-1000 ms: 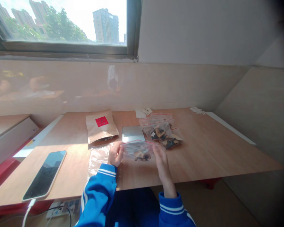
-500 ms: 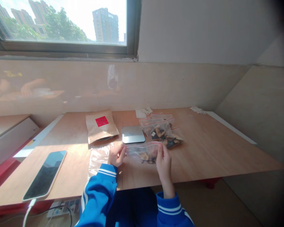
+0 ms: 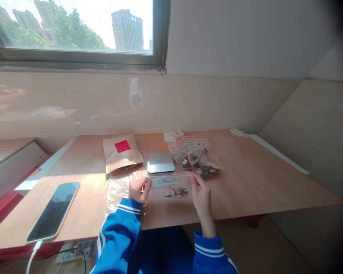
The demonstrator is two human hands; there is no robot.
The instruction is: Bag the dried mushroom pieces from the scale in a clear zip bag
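A small clear zip bag (image 3: 171, 186) with a red seal strip holds a few dark and tan dried pieces. It hangs just above the wooden table between both hands. My left hand (image 3: 139, 189) pinches its left top corner. My right hand (image 3: 201, 196) pinches the right top corner. Both arms wear blue sleeves with white stripes. Just behind the bag lies a small silver scale (image 3: 160, 162).
Filled zip bags (image 3: 197, 160) are piled right of the scale. A brown paper pouch (image 3: 122, 152) with a red label lies to the left, empty clear plastic (image 3: 118, 190) near my left wrist. A phone (image 3: 54, 211) charges at the table's left front. Paper scraps (image 3: 173, 135) sit at the back.
The held bag has come down a little toward the table and my right hand has shifted slightly right, stretching the bag's top. A reflection of another person's hand in the wall tile has gone.
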